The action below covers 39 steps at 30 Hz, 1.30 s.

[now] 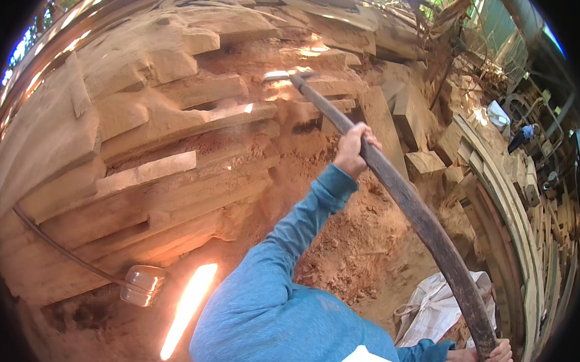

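My left hand [356, 151], at the end of a blue sleeve, is closed round the upper part of a long, slightly bent wooden handle. Low at the right, my right hand [484, 356] grips the near end of that same handle. The tool looks like a hoe [428, 230]; its far head lies among stacked planks [208, 91] and reddish dust, and its exact shape is hard to make out. Below the handle spreads a heap of loose red-brown soil or sawdust [345, 259].
A white sack [435, 307] lies near my right hand. A clear plastic container [142, 285] stands at the lower left, beside a thin curved rod [63, 249]. Timber blocks [425, 163] and long boards [508, 204] line the right. Further right, a metal frame holds machine parts.
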Available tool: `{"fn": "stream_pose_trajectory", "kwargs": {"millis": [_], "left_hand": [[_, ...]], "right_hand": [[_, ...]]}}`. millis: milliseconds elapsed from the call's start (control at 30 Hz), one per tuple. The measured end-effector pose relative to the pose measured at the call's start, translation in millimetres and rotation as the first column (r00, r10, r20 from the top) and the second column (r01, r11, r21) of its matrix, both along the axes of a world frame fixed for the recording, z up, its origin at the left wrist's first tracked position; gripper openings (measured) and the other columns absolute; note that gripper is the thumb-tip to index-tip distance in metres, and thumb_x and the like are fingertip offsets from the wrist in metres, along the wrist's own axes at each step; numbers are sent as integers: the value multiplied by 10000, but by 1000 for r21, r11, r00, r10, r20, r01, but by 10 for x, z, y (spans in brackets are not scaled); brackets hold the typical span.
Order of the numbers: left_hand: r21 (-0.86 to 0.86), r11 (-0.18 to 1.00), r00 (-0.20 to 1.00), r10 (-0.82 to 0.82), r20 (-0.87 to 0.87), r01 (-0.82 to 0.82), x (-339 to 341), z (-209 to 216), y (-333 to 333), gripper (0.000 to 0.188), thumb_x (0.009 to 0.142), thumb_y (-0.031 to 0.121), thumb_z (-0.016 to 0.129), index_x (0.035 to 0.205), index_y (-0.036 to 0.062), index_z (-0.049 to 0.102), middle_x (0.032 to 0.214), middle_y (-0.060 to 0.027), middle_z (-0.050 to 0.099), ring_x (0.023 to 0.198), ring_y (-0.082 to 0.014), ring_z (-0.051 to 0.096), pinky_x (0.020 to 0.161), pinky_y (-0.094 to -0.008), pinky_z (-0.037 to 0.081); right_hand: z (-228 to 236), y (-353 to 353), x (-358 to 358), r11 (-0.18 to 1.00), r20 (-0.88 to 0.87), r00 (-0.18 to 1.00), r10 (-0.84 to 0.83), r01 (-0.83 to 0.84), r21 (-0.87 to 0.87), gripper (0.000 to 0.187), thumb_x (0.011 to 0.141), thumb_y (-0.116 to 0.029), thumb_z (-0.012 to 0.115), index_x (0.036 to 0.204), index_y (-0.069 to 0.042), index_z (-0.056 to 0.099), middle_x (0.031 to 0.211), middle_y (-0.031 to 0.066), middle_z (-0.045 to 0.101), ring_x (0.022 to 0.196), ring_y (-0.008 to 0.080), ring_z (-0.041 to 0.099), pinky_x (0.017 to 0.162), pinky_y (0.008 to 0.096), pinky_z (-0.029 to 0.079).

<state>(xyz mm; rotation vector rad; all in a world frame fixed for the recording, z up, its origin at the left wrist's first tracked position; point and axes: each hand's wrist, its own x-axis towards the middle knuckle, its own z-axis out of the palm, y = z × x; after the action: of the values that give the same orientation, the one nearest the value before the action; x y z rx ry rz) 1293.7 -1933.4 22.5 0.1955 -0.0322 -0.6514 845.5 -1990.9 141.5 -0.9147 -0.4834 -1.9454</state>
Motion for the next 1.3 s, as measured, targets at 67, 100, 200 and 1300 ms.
{"fn": "stream_pose_trajectory", "kwargs": {"millis": [67, 100, 200, 1300], "left_hand": [[-48, 999, 995, 26, 95, -22, 289, 40, 27, 166, 823, 53, 518, 687, 92, 432, 561, 26, 430, 466, -88, 449, 490, -261, 438], [-152, 988, 989, 25, 146, -2, 530, 68, 51, 160, 832, 64, 523, 696, 88, 441, 561, 24, 434, 467, -94, 460, 490, -261, 440], [-37, 999, 999, 30, 44, -28, 1304, -15, 228, 144, 847, 96, 562, 745, 75, 462, 580, 4, 469, 486, -123, 498, 496, -289, 462], [-313, 945, 993, -71, 100, 99, 723, -69, 372, 164, 861, 60, 501, 717, 90, 429, 571, 28, 439, 455, -65, 430, 474, -235, 455]], "right_hand": [[-125, -1, 185, 999, -74, 997, 36, -36, 7, 300, 814, -60, 460, 596, -155, 276, 535, -39, 206, 508, 94, 287, 544, 246, 278], [-181, 26, 301, 999, -109, 993, 52, -51, 10, 323, 784, -37, 452, 578, -157, 234, 557, -14, 204, 557, 124, 292, 596, 269, 272], [-472, 98, 958, 953, -325, 917, -230, 280, 116, 229, 805, -95, 445, 635, -112, 292, 582, 8, 271, 556, 136, 348, 620, 276, 355], [-93, 691, 580, 976, -176, 982, 69, -104, -192, 263, 819, -57, 454, 621, -134, 298, 528, -15, 250, 486, 97, 301, 578, 229, 303]]}}
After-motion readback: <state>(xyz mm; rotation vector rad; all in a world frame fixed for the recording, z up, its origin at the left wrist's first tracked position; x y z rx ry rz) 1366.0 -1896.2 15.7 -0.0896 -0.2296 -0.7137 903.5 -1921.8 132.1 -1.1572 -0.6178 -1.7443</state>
